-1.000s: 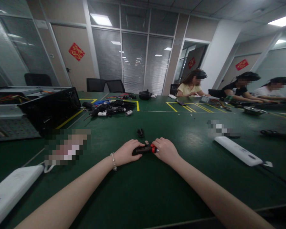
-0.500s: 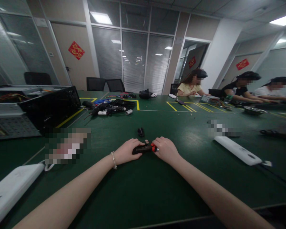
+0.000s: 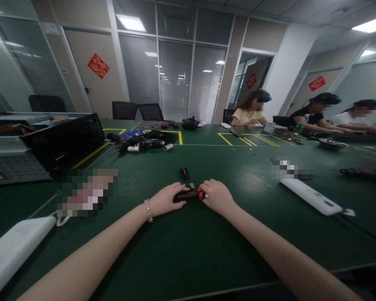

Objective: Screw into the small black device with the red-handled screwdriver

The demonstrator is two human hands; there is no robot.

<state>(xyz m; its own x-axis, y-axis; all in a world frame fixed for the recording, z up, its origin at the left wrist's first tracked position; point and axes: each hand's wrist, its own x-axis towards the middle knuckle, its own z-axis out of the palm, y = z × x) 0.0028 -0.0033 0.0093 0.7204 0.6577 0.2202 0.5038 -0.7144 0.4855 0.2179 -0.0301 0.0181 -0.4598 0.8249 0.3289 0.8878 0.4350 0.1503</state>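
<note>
My left hand (image 3: 166,199) is closed round the left end of a small black tool with a red part (image 3: 188,194), which lies low over the green table (image 3: 188,242). My right hand (image 3: 217,196) is closed on its right end, at the red part. A small black piece (image 3: 184,173) rests on the table just beyond the hands, and a tiny pale bit (image 3: 192,185) lies right behind the tool. A bead bracelet circles my left wrist.
A white flat device (image 3: 310,195) lies to the right and another (image 3: 12,251) at the near left. An open black computer case (image 3: 65,142) stands at the left, loose tools (image 3: 141,142) behind it. Three people sit at the far right.
Both hands have stayed on the tool; the view has shifted slightly, nothing else has moved.
</note>
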